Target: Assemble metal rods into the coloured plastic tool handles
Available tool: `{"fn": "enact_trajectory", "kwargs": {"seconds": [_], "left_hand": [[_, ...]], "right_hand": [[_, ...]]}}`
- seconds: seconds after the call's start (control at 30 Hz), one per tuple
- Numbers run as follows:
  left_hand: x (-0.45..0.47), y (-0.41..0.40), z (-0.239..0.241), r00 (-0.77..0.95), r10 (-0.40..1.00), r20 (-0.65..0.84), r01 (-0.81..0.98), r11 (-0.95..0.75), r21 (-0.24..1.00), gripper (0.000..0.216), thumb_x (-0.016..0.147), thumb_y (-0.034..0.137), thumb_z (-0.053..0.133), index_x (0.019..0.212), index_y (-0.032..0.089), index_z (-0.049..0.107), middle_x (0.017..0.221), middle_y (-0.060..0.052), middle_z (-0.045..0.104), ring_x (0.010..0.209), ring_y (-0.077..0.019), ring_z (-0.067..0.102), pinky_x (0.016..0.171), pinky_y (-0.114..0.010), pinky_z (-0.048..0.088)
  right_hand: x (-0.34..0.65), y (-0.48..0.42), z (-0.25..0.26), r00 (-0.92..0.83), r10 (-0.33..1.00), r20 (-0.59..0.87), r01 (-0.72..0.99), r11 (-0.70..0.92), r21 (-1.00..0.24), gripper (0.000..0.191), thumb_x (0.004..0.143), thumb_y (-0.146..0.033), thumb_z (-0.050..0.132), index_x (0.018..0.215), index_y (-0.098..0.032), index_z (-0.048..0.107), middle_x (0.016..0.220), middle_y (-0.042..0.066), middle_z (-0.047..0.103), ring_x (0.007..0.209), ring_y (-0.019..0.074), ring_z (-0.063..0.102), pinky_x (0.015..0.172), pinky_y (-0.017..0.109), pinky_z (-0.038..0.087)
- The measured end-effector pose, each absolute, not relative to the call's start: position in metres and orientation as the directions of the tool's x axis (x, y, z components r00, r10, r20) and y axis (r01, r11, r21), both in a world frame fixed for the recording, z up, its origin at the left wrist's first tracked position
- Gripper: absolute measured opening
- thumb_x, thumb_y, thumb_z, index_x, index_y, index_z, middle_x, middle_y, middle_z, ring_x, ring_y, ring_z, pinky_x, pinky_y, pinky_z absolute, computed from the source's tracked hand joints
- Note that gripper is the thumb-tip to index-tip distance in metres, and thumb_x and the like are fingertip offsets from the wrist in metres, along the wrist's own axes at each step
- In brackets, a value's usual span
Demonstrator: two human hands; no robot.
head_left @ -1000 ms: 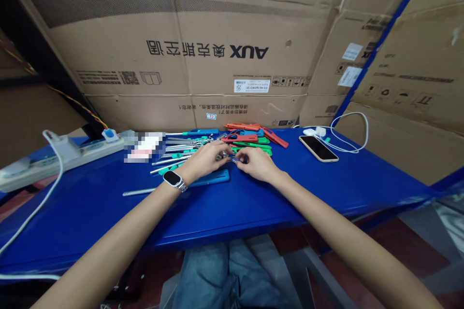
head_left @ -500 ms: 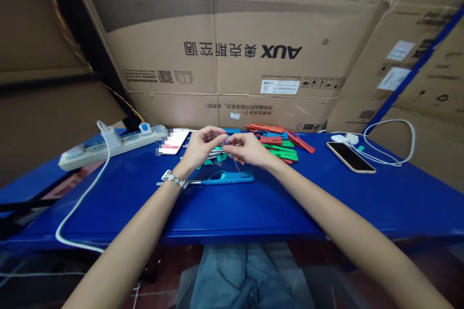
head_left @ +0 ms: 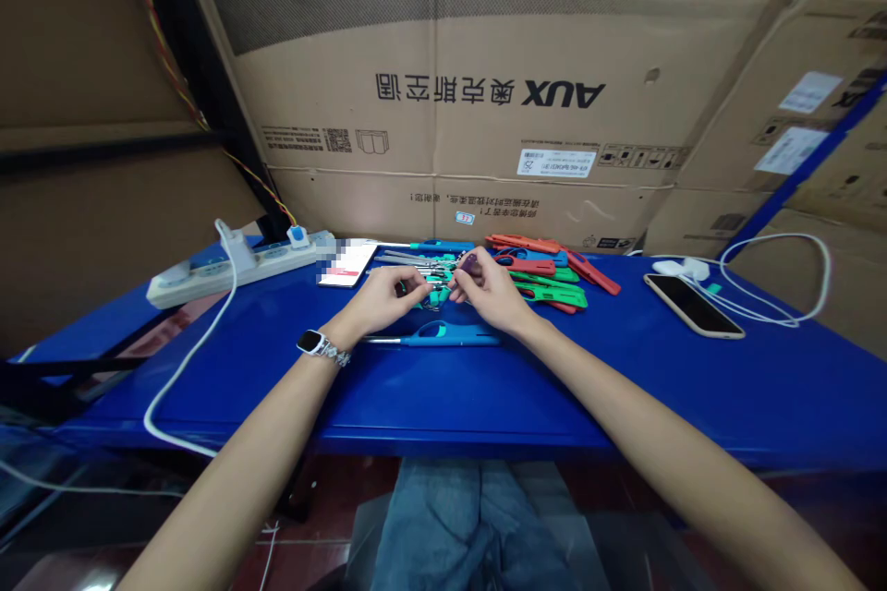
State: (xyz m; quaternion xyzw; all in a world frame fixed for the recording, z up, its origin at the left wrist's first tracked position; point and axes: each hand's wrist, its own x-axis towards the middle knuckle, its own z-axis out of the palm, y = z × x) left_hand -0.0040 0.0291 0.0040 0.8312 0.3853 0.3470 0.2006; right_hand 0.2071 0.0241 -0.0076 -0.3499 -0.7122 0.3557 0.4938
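My left hand, a watch and bracelet at its wrist, has thumb and fingers pinched at the left side of a heap of small green parts. What its fingertips hold is too small to make out. At the heap's right side my right hand is closed on a small dark purple piece that shows above its fingers. In front of both hands lies a blue long-nosed lighter, its metal tube pointing left. Several metal tubes lie behind my left hand.
Red, green and blue lighter bodies are piled right of my hands. A phone and white cables lie at the right. A power strip and a white card are at the left. Cardboard walls the table's back.
My hands have moved apart and slightly down, from meeting over the heap to either side of it. The dark purple piece is now in my right hand. The view has shifted left.
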Motion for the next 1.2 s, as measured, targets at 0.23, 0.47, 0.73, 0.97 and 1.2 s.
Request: {"fn": "enact_trajectory", "kwargs": {"seconds": [0.23, 0.47, 0.73, 0.97, 1.2], "left_hand": [[0.017, 0.009, 0.001, 0.633, 0.683, 0.364, 0.464, -0.712, 0.528, 0.026, 0.08, 0.043, 0.072, 0.086, 0.018, 0.07, 0.082, -0.003, 0.068, 0.077, -0.0176, 0.061, 0.072, -0.029, 0.047], [0.021, 0.004, 0.002, 0.725, 0.637, 0.26, 0.554, -0.765, 0.328, 0.03, 0.081, 0.047, 0.073, 0.094, 0.02, 0.071, 0.088, -0.004, 0.066, 0.085, -0.0219, 0.06, 0.076, -0.032, 0.045], [0.013, 0.016, -0.007, 0.592, 0.727, 0.347, 0.587, -0.685, 0.431, 0.029, 0.087, 0.047, 0.064, 0.092, 0.019, 0.07, 0.091, -0.006, 0.07, 0.088, -0.0213, 0.062, 0.078, -0.034, 0.048], [0.018, 0.027, -0.015, 0.402, 0.805, 0.436, 0.631, -0.589, 0.505, 0.018, 0.081, 0.035, 0.068, 0.087, 0.018, 0.07, 0.085, -0.005, 0.07, 0.08, -0.0207, 0.064, 0.073, -0.032, 0.049], [0.017, 0.027, -0.015, 0.385, 0.801, 0.458, 0.593, -0.595, 0.542, 0.011, 0.083, 0.026, 0.064, 0.079, 0.018, 0.071, 0.08, -0.003, 0.071, 0.073, -0.0177, 0.062, 0.07, -0.029, 0.048]], "right_hand": [[0.22, 0.023, -0.001, -0.199, 0.863, 0.464, 0.003, 0.474, -0.88, 0.033, 0.086, -0.053, 0.062, 0.089, -0.024, 0.045, 0.076, -0.002, 0.065, 0.061, 0.0151, 0.068, 0.059, 0.03, 0.058], [0.244, 0.021, -0.002, -0.097, 0.905, 0.414, -0.072, 0.408, -0.91, 0.043, 0.079, -0.058, 0.068, 0.091, -0.025, 0.044, 0.071, -0.004, 0.064, 0.053, 0.0152, 0.066, 0.054, 0.031, 0.058], [0.233, 0.02, -0.01, -0.039, 0.916, 0.399, -0.126, 0.392, -0.911, 0.047, 0.077, -0.061, 0.069, 0.09, -0.026, 0.041, 0.075, -0.003, 0.064, 0.058, 0.0157, 0.068, 0.055, 0.03, 0.058], [0.222, 0.019, -0.01, -0.06, 0.922, 0.382, -0.132, 0.372, -0.919, 0.05, 0.076, -0.065, 0.067, 0.091, -0.026, 0.039, 0.084, -0.001, 0.065, 0.066, 0.0185, 0.071, 0.061, 0.035, 0.06], [0.217, 0.019, -0.01, -0.065, 0.916, 0.396, -0.147, 0.383, -0.912, 0.049, 0.077, -0.064, 0.067, 0.092, -0.026, 0.038, 0.082, -0.001, 0.064, 0.065, 0.018, 0.07, 0.06, 0.034, 0.06]]}}
